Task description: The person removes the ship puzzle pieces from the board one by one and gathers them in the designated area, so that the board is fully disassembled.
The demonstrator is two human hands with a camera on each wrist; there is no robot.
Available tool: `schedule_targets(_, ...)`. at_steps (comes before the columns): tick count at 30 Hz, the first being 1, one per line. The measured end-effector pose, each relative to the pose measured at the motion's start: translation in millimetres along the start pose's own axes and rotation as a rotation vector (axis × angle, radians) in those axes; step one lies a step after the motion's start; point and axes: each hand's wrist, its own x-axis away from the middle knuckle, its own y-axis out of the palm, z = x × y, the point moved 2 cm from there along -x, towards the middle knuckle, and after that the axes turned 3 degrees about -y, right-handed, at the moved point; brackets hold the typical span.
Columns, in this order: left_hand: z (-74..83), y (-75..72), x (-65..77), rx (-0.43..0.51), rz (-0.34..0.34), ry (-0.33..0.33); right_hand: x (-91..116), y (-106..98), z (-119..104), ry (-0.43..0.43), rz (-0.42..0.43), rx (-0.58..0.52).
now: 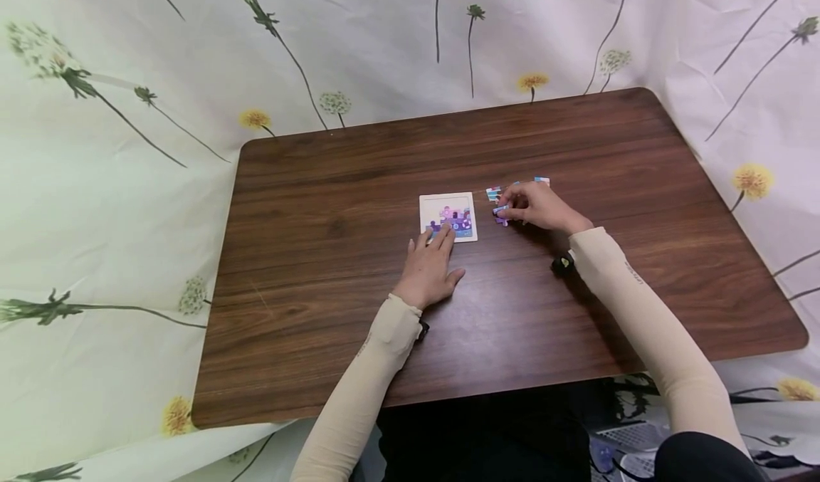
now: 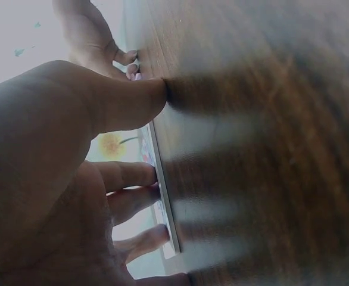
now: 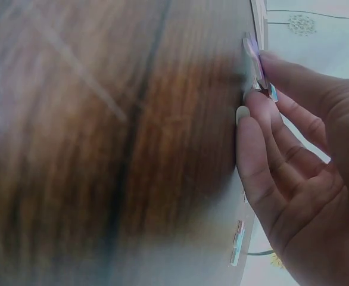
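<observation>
A white-framed puzzle board (image 1: 475,218) lies on the table, its lower part filled with purple, pink and blue jigsaw pieces. My left hand (image 1: 430,267) rests at its near edge, the fingertips on the frame and the thumb spread out on the wood. In the left wrist view the fingers (image 2: 140,238) lie along the board's edge (image 2: 165,202). To the right of the board, my right hand (image 1: 541,206) pinches a purple jigsaw piece (image 1: 501,218) between thumb and fingers. The right wrist view shows that piece (image 3: 255,56) tilted, close over the table.
Loose puzzle pieces lie just beyond my right hand, among them a blue and white piece (image 1: 492,194) and another piece (image 1: 542,181). The brown wooden table (image 1: 307,254) has rounded corners. A flower-print cloth (image 1: 384,33) hangs behind it.
</observation>
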Motion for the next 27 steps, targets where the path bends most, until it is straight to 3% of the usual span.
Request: schedule_targets(27,-2.0,3.5,-2.9,-0.003,-0.01,0.003,-2.1,-0.5,-0.1,0.0,0.006,0.047)
